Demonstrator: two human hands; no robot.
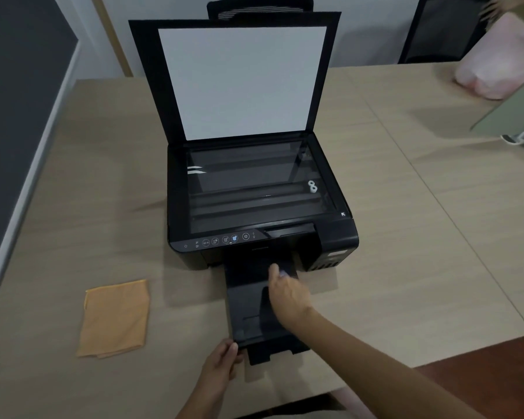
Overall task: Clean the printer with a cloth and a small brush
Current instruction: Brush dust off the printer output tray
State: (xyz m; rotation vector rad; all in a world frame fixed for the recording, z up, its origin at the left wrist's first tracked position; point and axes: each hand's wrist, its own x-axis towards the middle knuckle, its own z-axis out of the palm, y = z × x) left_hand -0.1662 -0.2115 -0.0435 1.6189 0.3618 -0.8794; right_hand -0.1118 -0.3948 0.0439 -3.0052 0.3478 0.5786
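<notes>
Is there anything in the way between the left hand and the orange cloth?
Nothing visible. The left hand is at the front corner of the printer's pulled-out tray, and only bare table lies between it and the cloth.

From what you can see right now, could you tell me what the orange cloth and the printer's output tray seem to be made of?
The orange cloth looks like soft microfibre fabric: matte, folded, with limp edges. The output tray appears to be rigid black plastic with a dull sheen.
</notes>
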